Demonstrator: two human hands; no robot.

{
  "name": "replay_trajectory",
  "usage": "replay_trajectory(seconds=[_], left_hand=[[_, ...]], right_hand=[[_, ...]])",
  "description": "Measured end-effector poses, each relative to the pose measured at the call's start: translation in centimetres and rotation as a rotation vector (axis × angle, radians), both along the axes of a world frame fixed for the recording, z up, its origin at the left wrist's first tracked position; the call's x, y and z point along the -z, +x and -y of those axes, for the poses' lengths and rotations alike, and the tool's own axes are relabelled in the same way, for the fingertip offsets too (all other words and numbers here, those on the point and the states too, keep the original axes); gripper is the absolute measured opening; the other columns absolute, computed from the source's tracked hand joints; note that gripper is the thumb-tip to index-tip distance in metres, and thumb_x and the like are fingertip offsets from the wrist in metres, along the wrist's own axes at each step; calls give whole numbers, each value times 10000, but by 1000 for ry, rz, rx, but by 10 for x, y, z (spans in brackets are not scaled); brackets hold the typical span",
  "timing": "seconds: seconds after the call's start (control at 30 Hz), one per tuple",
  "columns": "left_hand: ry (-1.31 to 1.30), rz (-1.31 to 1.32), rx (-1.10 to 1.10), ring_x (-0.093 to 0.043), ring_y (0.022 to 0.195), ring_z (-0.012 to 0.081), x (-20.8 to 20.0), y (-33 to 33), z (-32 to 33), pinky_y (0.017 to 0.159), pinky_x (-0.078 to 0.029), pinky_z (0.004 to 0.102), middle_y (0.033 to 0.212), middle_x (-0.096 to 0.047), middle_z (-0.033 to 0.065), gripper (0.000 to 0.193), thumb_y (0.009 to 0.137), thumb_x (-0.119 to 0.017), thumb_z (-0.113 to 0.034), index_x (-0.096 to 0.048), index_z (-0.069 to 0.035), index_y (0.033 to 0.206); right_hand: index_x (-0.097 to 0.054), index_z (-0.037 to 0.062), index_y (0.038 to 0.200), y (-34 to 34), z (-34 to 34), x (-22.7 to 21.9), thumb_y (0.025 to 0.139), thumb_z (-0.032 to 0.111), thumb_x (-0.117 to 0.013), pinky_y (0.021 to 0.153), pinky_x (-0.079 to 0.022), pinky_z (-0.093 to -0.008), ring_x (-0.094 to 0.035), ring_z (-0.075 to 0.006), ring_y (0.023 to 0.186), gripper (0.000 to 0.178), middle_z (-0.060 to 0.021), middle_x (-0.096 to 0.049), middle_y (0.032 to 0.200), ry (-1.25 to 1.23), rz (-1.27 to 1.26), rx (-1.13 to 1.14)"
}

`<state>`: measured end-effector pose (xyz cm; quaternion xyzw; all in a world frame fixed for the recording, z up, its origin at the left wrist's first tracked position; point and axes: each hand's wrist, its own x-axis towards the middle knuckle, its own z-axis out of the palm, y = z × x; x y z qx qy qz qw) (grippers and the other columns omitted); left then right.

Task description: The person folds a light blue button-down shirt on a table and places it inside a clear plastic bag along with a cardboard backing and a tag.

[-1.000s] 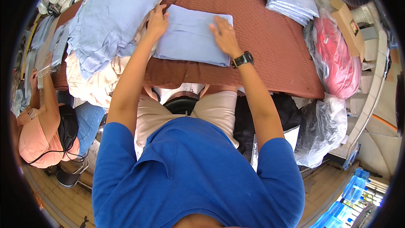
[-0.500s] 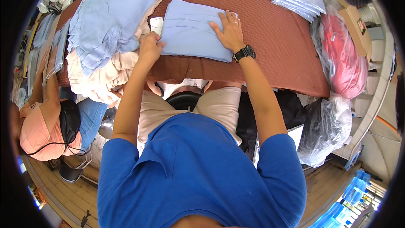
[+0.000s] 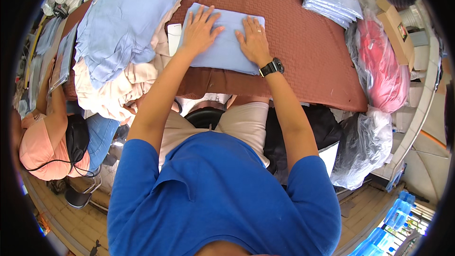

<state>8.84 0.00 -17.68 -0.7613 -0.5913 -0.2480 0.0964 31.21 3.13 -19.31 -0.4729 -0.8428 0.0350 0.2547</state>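
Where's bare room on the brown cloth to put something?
Bare brown cloth lies between the folded blue garment and the bagged red bundle. Crowded: the garment, under the left hand and right hand; further left, loose blue clothes over pale clothes.

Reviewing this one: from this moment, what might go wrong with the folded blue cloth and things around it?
1. The left hand and right hand both lie flat on the folded blue cloth; uneven pressure could skew or crease it.
2. The white item lies close beside its left edge, so a sideways sweep might knock it.
3. The black wristwatch sits at the cloth's near right corner and might catch the fabric.
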Motion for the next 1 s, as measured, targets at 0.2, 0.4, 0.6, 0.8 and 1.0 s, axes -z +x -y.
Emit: replay_trajectory(seconds=[0.2, 0.4, 0.6, 0.8, 1.0], left_hand=[[-99, 0, -74, -214, 1516, 275, 28, -16, -1, 1214, -147, 548, 1603, -347, 49, 655, 980, -448, -607, -444, -220, 1507], [-80, 88, -61, -270, 1491, 282, 30, -11, -7, 1206, -193, 516, 1578, -386, 52, 610, 985, -494, -550, -483, -187, 1475], [19, 472, -110, -533, 1225, 281, 19, -90, -81, 1020, -414, 442, 1301, -615, 124, 370, 972, -604, -364, -682, -78, 1194], [-476, 671, 250, -634, 829, 179, 13, -108, -119, 812, -508, 336, 840, -687, 54, 212, 943, -662, -257, -705, -52, 977], [-563, 543, 139, -596, 808, 153, 9, -90, -114, 769, -486, 312, 832, -668, 47, 124, 916, -706, -182, -668, -64, 922]], right_hand=[[-534, -2, 1385, -8, 7, 5, 982, 412, -525, 1188, -249, -517, -378, -385, 1419, 577, -215, -468, 1489, 24, -26, 10], [-578, 8, 1348, -1, 4, 10, 983, 416, -530, 1197, -234, -505, -405, -376, 1406, 550, -218, -505, 1455, 41, -84, 30], [-654, 3, 1252, 27, -46, -36, 1005, 278, -567, 1051, -425, -397, -584, -321, 1219, 379, -189, -640, 1292, -3, -368, -2], [-694, 5, 1165, 51, -89, -15, 958, 205, -649, 859, -507, -350, -655, -218, 973, 291, -141, -717, 1062, -478, -482, 31], [-728, 21, 1060, 62, -101, 2, 917, 173, -702, 792, -518, -301, -644, -160, 850, 211, -94, -719, 906, -514, -678, -86]])
